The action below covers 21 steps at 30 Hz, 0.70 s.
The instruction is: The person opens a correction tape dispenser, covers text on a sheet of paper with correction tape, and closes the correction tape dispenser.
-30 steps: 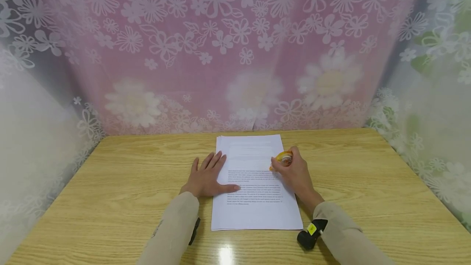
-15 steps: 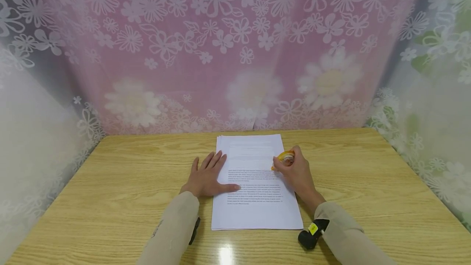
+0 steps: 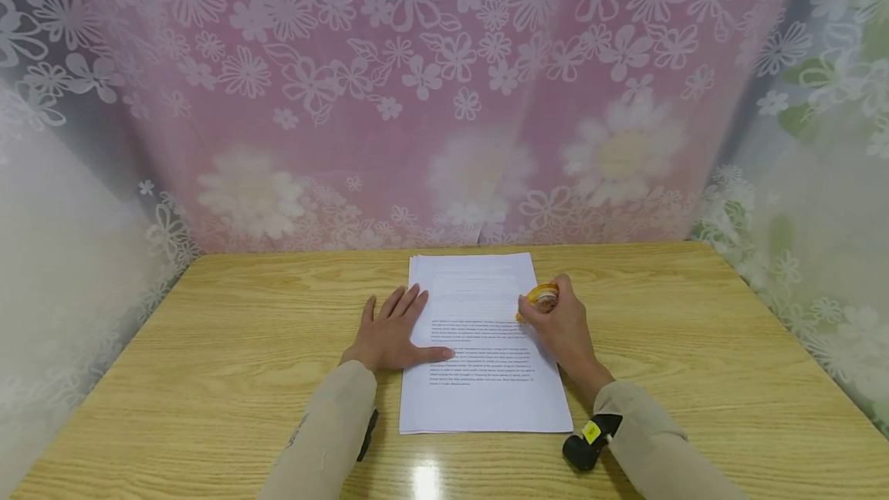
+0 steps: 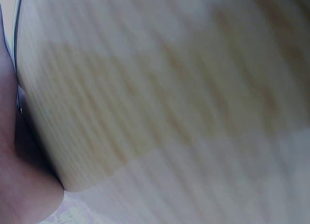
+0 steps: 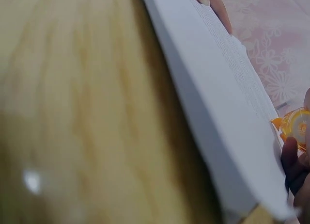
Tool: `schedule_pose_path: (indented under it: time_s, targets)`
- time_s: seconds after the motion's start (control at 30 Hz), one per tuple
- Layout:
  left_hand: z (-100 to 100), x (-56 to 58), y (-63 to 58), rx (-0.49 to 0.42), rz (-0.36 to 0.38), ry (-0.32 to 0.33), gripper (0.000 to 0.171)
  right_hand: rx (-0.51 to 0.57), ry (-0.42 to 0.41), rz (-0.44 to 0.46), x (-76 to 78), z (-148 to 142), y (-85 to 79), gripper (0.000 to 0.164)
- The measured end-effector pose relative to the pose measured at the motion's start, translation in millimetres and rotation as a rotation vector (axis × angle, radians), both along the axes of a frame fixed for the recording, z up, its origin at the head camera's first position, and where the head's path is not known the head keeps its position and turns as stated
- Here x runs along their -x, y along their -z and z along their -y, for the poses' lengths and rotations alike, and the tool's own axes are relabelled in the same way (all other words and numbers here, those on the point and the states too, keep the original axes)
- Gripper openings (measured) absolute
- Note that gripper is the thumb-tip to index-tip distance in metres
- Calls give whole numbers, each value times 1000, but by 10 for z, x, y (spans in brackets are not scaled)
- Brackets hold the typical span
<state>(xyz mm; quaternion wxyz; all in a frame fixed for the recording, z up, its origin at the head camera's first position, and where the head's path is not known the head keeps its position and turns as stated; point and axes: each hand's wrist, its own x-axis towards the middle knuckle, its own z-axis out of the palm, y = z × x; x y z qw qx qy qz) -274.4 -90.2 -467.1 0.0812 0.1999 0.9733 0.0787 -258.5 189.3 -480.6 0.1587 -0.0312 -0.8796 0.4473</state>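
A stack of printed paper (image 3: 486, 410) lies on the wooden table, its upper text lines looking faint and whitish. My left hand (image 3: 389, 336) rests with spread fingers over the left edge of the stack, thumb on the printed text. The right hand (image 3: 566, 334) pinches an orange correction tape dispenser (image 3: 542, 300) at the sheet's right side, its tip down by the end of a text line. In the right wrist view, the dispenser (image 5: 296, 128) shows a round white reel and an orange tip at the paper. The left wrist view has only part of the left hand (image 4: 19, 185).
The wooden table (image 3: 229, 376) runs to a pink flowered curtain (image 3: 361, 137) at the back. Pale flowered curtains hang at both sides. A black wrist camera (image 3: 582, 450) sits under the right cuff, close to the paper's lower right corner.
My right hand has shifted slightly to the right with the correction tape dispenser, along the text line. The left hand and the paper stay where they were.
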Motion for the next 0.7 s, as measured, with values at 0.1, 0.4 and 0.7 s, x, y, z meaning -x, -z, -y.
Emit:
schedule_pose_path:
  time_s: [0.1, 0.4, 0.7]
  targets:
    - [-1, -1, -2, 3, -5, 1, 111, -7, 7, -6, -6, 6, -4, 44]
    - [0, 7, 21, 15, -7, 0, 110, -8, 27, -2, -6, 4, 5, 46]
    - [-2, 3, 1, 7, -4, 0, 110, -7, 35, -1, -6, 6, 4, 45]
